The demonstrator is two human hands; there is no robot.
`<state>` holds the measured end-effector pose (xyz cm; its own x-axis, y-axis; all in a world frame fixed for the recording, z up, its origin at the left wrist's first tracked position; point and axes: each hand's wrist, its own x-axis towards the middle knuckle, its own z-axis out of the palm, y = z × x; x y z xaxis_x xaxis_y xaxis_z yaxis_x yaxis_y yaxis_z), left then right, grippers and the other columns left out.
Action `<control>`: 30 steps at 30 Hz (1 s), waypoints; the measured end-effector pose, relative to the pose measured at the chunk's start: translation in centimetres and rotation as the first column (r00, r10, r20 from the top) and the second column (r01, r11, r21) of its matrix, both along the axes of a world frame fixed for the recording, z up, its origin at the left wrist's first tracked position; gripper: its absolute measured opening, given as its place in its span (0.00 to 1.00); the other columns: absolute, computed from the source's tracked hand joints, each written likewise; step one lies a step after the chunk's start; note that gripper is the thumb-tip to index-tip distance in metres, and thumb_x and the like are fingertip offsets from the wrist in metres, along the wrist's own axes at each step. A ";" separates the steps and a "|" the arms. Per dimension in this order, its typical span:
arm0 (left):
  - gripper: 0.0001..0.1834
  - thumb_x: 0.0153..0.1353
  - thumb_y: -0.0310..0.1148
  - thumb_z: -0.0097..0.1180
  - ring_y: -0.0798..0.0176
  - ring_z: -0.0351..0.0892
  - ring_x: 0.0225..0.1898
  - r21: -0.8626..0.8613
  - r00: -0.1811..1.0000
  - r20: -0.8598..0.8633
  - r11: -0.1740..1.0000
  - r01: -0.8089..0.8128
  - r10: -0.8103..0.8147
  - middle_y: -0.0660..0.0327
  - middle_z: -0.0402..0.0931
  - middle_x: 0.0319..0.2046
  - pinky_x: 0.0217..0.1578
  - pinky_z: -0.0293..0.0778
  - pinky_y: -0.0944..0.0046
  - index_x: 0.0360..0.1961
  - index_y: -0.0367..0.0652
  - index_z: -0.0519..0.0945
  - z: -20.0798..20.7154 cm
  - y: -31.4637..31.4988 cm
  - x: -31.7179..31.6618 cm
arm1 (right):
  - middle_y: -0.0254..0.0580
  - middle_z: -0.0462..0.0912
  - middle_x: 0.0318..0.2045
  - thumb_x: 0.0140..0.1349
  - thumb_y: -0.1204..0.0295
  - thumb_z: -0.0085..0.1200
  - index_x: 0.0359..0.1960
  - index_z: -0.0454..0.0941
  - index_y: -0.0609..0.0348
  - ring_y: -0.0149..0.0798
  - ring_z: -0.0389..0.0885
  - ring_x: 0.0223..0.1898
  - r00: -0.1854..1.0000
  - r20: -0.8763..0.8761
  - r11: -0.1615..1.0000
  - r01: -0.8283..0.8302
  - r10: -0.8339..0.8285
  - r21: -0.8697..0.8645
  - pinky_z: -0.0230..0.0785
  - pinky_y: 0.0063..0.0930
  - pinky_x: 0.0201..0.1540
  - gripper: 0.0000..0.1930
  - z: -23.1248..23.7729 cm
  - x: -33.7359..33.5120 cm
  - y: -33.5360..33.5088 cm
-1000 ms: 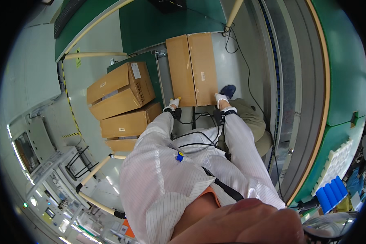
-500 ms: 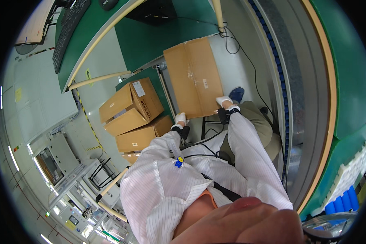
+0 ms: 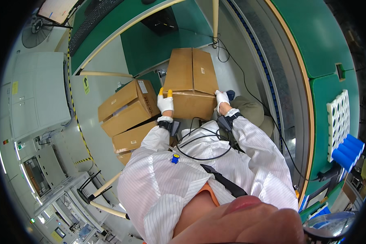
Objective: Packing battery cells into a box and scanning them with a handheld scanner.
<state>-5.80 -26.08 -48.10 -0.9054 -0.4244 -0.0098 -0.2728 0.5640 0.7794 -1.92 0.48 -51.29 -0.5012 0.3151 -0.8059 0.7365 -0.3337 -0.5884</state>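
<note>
A brown cardboard box [image 3: 191,103] stands in front of me with its top flaps folded down and meeting at a seam. My left hand [image 3: 166,103], in a white glove with yellow fingertips, grips the box's near left corner. At the near right corner my right hand [image 3: 222,99], gloved in white, holds the box's side; part of its fingers is hidden. Both wrists carry black straps with dark modules. Just left of the box, another cardboard box [image 3: 126,114] with partly raised flaps rests on a further cardboard box [image 3: 134,137].
A green workbench with pale tubular rails [image 3: 105,40] and a keyboard [image 3: 94,20] rises at the far left. Along the right runs a roller conveyor [image 3: 268,73] beside a green surface [image 3: 325,36] bearing a white perforated rack [image 3: 338,120] and blue cylinders [image 3: 347,151]. A black cable [image 3: 252,89] trails nearby.
The held box has tipped from showing one broad face to showing its flapped top and near side. My left hand has moved up and left along it; my view has shifted.
</note>
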 end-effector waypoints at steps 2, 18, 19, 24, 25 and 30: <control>0.26 0.51 0.40 0.66 0.51 0.77 0.43 -0.100 0.992 -0.117 0.994 0.035 -0.047 0.50 0.77 0.42 0.45 0.71 0.60 0.50 0.39 0.76 1.5 1.4 -0.3 | 0.52 0.74 0.50 0.55 0.62 0.54 0.55 0.66 0.66 0.48 0.70 0.53 0.989 0.087 0.991 0.124 -0.120 -0.042 0.64 0.39 0.50 0.28 2.3 0.7 -0.9; 0.15 0.51 0.33 0.65 0.49 0.78 0.33 -0.260 0.708 -0.653 0.958 0.122 -0.268 0.52 0.78 0.31 0.35 0.72 0.59 0.39 0.40 0.80 28.8 6.2 0.8 | 0.45 0.66 0.51 0.64 0.71 0.43 0.48 0.63 0.53 0.51 0.65 0.55 0.785 -0.252 0.742 0.351 -0.566 -0.572 0.62 0.66 0.52 0.11 27.8 15.8 -2.0; 0.15 0.50 0.33 0.65 0.50 0.78 0.31 -0.253 0.702 -0.660 0.959 0.128 -0.267 0.52 0.78 0.30 0.34 0.73 0.59 0.39 0.40 0.80 30.0 6.1 1.2 | 0.45 0.66 0.51 0.64 0.71 0.43 0.48 0.63 0.53 0.51 0.65 0.55 0.780 -0.264 0.741 0.346 -0.568 -0.575 0.62 0.66 0.52 0.11 29.5 17.1 -2.3; 0.14 0.49 0.32 0.66 0.59 0.76 0.26 -0.171 0.639 -0.747 0.982 0.085 -0.185 0.56 0.77 0.26 0.30 0.71 0.64 0.38 0.42 0.82 35.9 6.4 4.9 | 0.44 0.65 0.54 0.64 0.73 0.41 0.51 0.61 0.57 0.41 0.64 0.53 0.714 -0.454 0.795 0.238 -0.533 -0.559 0.61 0.59 0.56 0.14 35.4 22.7 -3.4; 0.14 0.50 0.33 0.66 0.62 0.74 0.23 -0.147 0.602 -0.778 0.984 0.105 -0.180 0.58 0.76 0.24 0.28 0.70 0.66 0.38 0.42 0.82 37.2 6.4 5.9 | 0.44 0.65 0.54 0.63 0.74 0.40 0.52 0.60 0.57 0.40 0.64 0.53 0.684 -0.490 0.802 0.242 -0.541 -0.547 0.62 0.58 0.56 0.15 35.9 23.4 -3.5; 0.11 0.51 0.32 0.64 0.69 0.66 0.19 -0.139 0.449 -0.880 0.988 0.063 -0.152 0.65 0.71 0.18 0.23 0.67 0.69 0.37 0.44 0.84 42.0 5.9 9.1 | 0.47 0.62 0.60 0.58 0.79 0.37 0.56 0.58 0.59 0.36 0.65 0.50 0.584 -0.661 0.855 0.118 -0.471 -0.505 0.68 0.49 0.55 0.22 37.7 25.9 -4.0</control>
